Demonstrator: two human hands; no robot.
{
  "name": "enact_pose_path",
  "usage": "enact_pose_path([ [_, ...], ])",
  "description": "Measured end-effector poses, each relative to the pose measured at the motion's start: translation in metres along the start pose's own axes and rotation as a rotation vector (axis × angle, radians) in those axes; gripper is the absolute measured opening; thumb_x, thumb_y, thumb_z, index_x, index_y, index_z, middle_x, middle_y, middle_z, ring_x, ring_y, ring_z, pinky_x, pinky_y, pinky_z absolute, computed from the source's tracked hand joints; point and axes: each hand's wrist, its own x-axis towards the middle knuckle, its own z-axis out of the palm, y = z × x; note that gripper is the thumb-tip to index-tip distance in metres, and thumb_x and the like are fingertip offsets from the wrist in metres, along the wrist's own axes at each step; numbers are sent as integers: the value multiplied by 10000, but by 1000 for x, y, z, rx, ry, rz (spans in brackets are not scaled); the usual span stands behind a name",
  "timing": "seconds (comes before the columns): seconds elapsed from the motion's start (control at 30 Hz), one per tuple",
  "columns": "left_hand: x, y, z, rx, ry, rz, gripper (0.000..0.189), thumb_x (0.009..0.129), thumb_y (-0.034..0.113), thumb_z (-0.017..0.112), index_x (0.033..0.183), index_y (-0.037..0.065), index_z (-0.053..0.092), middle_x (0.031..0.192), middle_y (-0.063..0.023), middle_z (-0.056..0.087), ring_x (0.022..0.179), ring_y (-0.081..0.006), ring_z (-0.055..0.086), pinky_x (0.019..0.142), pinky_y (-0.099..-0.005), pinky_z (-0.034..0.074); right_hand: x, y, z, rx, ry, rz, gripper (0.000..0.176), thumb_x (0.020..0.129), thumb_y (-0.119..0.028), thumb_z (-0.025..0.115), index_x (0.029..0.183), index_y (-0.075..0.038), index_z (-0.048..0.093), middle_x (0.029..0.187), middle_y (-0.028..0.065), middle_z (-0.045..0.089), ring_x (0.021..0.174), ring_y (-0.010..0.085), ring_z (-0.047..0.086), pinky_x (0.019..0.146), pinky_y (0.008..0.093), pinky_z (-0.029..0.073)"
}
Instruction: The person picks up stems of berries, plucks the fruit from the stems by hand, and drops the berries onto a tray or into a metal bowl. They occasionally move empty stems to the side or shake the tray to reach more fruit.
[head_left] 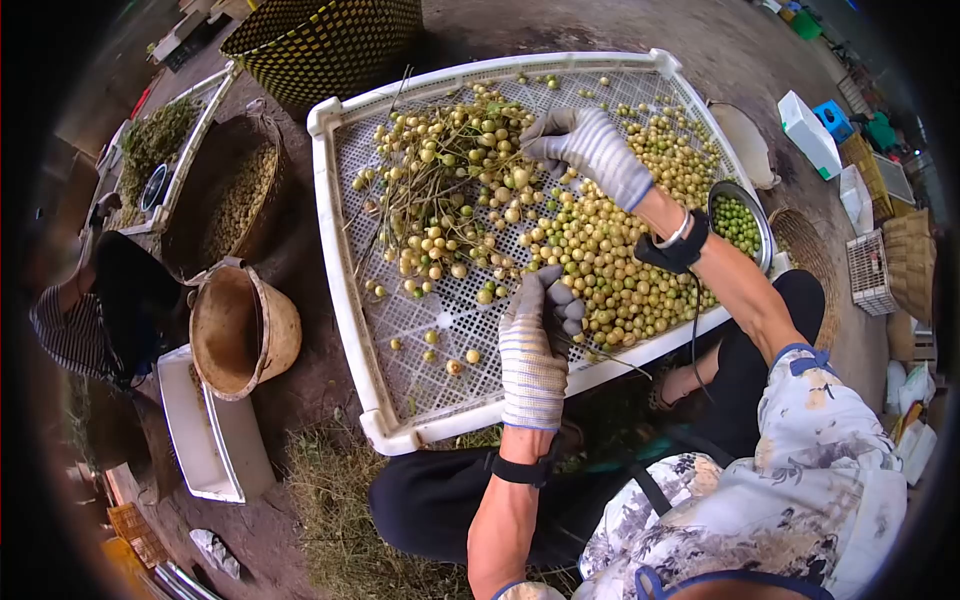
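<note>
A white mesh tray lies before me with small round yellow-green fruits on it. On its left half is a tangled heap of stems with fruits; loose fruits are piled on the right. My right hand, in a striped glove with grey fingers, is at the heap's upper right edge, fingers bent and pressed together. My left hand, gloved alike, is over the tray's near side beside the loose pile, its fingers curled. A thin stem sticks out to its right. Whatever is between either hand's fingers is hidden.
A metal bowl of greener fruits stands at the tray's right edge. To the left are a tan bucket, a white box and a large basket of fruits. A black-and-yellow woven basket stands behind. Another person sits far left.
</note>
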Motion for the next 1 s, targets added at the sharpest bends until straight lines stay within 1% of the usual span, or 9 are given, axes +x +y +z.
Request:
enact_pose_path([
  [0.2,12,-18,12,26,-209,101,495,1001,385,520,1292,-14,515,1252,-160,589,1170,-259,563,984,-407,469,-96,8,17,332,69,-191,155,812,-35,752,953,14,709,832,75,719,719,116,678,666,228,565],
  [0.3,24,-24,1,-15,-247,200,430,1008,334,523,1283,4,533,1233,-115,604,1110,-234,589,963,-398,479,-129,26,27,177,77,-202,140,771,-4,765,904,-3,721,870,72,704,783,145,670,706,268,555],
  [0.4,8,-12,5,55,-84,192,304,1000,230,555,1201,3,576,1071,-65,649,903,-152,620,790,-281,525,-148,40,29,-92,40,-511,184,724,12,767,900,-19,720,870,88,674,808,237,662,726,321,546],
  [0.47,9,-13,4,19,9,197,229,1000,186,552,1130,2,592,956,-52,672,766,-115,626,648,-218,524,-161,38,24,-332,-108,-579,211,753,13,731,954,-48,716,895,98,676,836,246,668,742,316,545],
  [0.53,12,-14,-1,99,68,202,220,999,194,552,1101,4,592,920,-69,671,775,-118,637,644,-217,530,-163,34,18,-555,-164,-698,250,798,-22,714,1044,-61,692,950,84,680,837,214,669,716,306,545],
  [0.63,2,-8,13,264,147,220,228,983,193,581,1094,-7,581,896,-69,664,742,-124,639,600,-243,546,-156,30,8,-4,-102,-317,263,819,-73,731,1075,-59,674,960,62,675,810,169,658,670,295,540],
  [0.7,-2,-5,18,493,175,205,243,976,186,596,1123,-4,562,957,-69,660,806,-126,633,617,-241,552,-152,10,7,-102,-19,-62,351,776,-180,804,1047,-19,651,851,53,647,720,113,612,672,267,520],
  [0.83,-2,-21,24,402,256,307,180,929,39,609,1099,-21,600,876,-36,653,696,-66,610,547,-170,491,-139,29,11,63,-139,-27,270,816,-139,759,1024,0,659,826,43,653,721,98,609,665,252,519],
  [1.0,-7,-8,25,453,141,105,153,939,102,621,1044,-10,618,813,1,613,656,-35,556,531,-150,435,-143,43,-11,472,-227,208,255,948,-190,614,1063,36,636,786,37,637,678,89,600,617,239,501],
])
